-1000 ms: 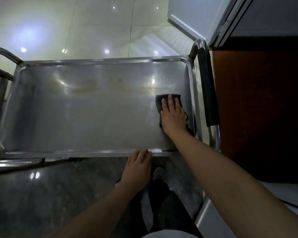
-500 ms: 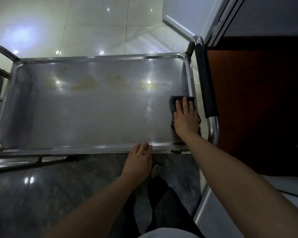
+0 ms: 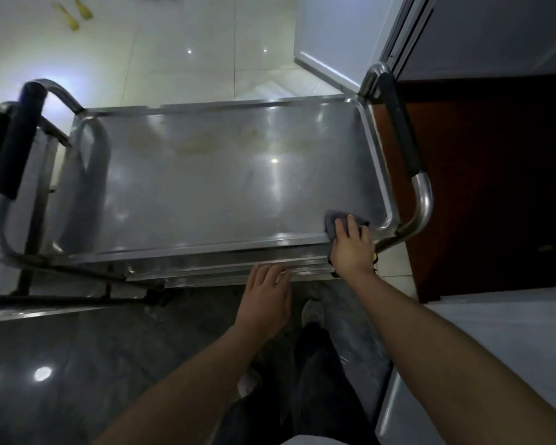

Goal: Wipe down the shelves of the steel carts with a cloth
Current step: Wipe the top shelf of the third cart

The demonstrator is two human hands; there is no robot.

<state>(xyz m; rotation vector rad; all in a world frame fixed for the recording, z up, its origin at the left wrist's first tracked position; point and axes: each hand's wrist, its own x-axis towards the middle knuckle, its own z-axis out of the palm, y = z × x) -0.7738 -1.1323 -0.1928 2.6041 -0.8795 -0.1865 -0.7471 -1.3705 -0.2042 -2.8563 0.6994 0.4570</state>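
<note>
A: Biggest first. We've got the tiled floor (image 3: 180, 59), pale and glossy at the far side, dark glossy stone nearer us. A dark red-brown panel (image 3: 495, 187) is on the right, with a white door or panel (image 3: 334, 33) above it at the far right.

B: Cart?

A: The steel cart (image 3: 427, 207) fills mid-frame. Its top shelf (image 3: 222, 187) is a rimmed steel tray with yellowish smears in the far half. The push handle (image 3: 402, 130) on the right has a black grip. A second cart (image 3: 10, 149) sits at the left edge, just beside ours, also with black grips on its handle.

B: Where's the cloth?

A: The cloth (image 3: 336, 222) is dark grey, lying on the top shelf in the near-right corner, tight against the near rim. Most of it is covered.

B: Hands?

A: Our right hand (image 3: 350, 245) lies flat on the cloth with fingers straight, pressing it down onto the steel, not curled round it. Our left hand (image 3: 267, 300) rests on the cart's near edge, below the top rim. Its fingers look extended and loosely together, and the fingertips are blurred, so we can't tell if they hook the edge.

B: Anything small?

A: Yellow objects (image 3: 74, 14) on the far floor, too blurred to identify. A shoe (image 3: 312, 311) is on the dark floor below the cart.
</note>
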